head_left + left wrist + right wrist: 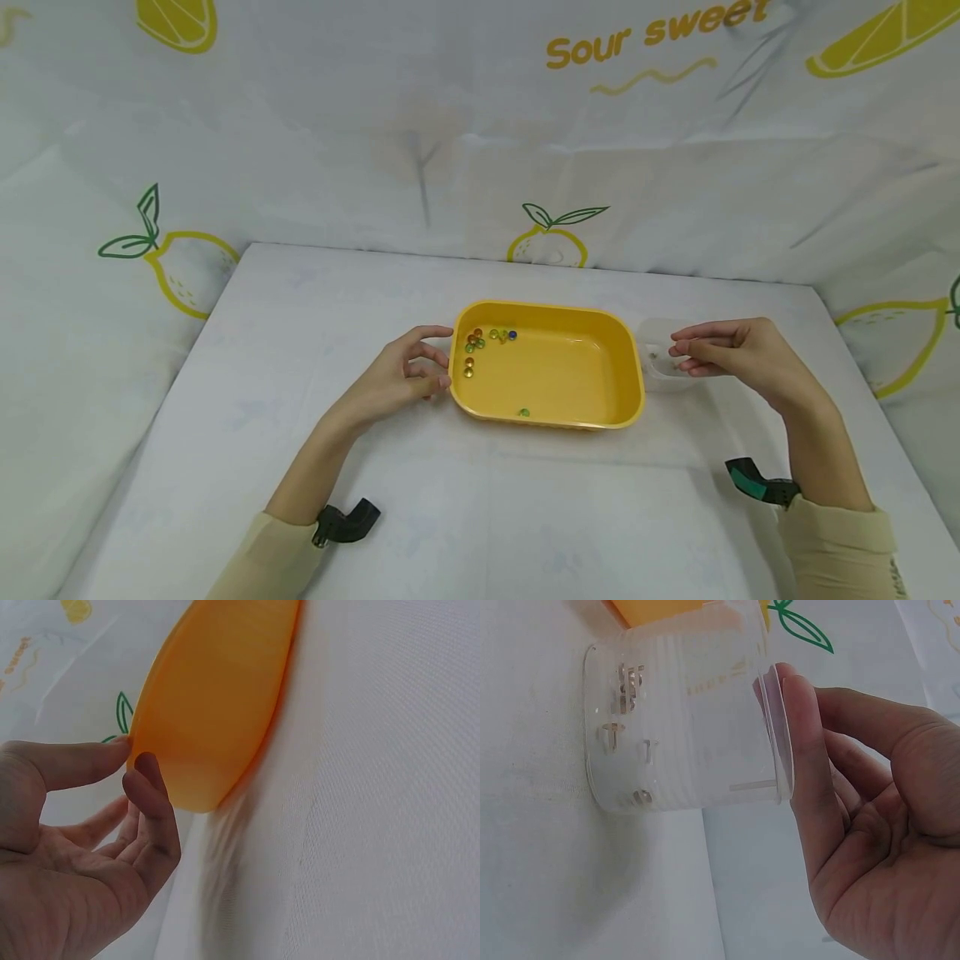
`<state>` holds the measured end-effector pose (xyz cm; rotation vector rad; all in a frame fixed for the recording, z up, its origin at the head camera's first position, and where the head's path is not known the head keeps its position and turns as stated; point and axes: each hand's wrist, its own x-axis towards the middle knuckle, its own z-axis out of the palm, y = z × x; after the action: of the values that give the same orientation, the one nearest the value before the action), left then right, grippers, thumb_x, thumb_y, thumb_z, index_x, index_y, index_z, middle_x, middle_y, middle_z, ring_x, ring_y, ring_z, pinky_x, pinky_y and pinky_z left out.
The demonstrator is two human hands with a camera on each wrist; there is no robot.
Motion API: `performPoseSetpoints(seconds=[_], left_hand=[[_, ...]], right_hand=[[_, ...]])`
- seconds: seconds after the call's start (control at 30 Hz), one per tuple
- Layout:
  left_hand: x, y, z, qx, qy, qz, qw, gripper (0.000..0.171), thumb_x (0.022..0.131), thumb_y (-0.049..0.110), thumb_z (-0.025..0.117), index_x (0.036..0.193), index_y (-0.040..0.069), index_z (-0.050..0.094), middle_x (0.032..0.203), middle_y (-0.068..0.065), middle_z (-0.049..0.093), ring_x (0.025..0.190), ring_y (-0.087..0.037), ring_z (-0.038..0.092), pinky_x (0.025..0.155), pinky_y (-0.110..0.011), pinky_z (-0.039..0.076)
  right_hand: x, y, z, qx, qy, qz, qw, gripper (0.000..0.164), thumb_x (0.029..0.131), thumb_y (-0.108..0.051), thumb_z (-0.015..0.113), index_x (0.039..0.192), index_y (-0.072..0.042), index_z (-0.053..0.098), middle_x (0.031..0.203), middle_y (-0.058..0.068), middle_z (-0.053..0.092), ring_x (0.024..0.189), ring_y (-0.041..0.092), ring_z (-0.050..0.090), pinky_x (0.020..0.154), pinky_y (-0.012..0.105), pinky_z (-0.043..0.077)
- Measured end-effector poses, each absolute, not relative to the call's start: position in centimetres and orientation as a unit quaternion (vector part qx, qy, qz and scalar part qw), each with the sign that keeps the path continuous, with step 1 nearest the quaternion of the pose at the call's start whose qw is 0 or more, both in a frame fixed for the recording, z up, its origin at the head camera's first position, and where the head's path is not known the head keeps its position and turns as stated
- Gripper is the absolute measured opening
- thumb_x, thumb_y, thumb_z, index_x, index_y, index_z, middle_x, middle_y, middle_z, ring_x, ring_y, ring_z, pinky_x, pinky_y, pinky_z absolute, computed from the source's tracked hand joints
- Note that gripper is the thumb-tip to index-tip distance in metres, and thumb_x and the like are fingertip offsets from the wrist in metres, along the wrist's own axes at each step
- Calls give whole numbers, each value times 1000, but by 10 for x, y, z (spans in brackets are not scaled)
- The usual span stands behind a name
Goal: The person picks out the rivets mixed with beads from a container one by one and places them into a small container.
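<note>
White cloth printed with lemons backs the scene, "Sour sweet" [656, 37] readable at upper centre, its last letter cut off by the frame's top edge. On the white counter [480, 517] sits a yellow tray [558, 371] at centre, small coloured beads [480, 342] in its upper left corner. Left hand [401, 379], fingers loosely bent, touches the tray's left rim. Right hand [731, 350] touches the rim of a clear cup [679, 712], faint in the head view
</note>
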<state>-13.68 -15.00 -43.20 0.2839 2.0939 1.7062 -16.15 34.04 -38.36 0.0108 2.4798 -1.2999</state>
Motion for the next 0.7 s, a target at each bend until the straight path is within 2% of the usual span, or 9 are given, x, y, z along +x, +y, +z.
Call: performPoseSetpoints(seconds=[0.47,0.7], left_hand=[[-137,-149,-433,99,753,614,216,69,99,6,77,160,16,46,129,-18,65,96,-30,71,79,-27,60],[-137,-149,-432,96,751,615,219,69,99,5,75,160,16,45,128,-18,65,94,-31,70,79,-27,59]], right_hand=[[-164,339,-381,-14,870,-463,167,45,108,-22,69,137,12,64,103,-6,85,91,15,84,81,31,67],[-167,326,-369,-24,879,-449,157,48,107,-27,70,137,10,65,103,-8,85,92,16,84,82,30,67]])
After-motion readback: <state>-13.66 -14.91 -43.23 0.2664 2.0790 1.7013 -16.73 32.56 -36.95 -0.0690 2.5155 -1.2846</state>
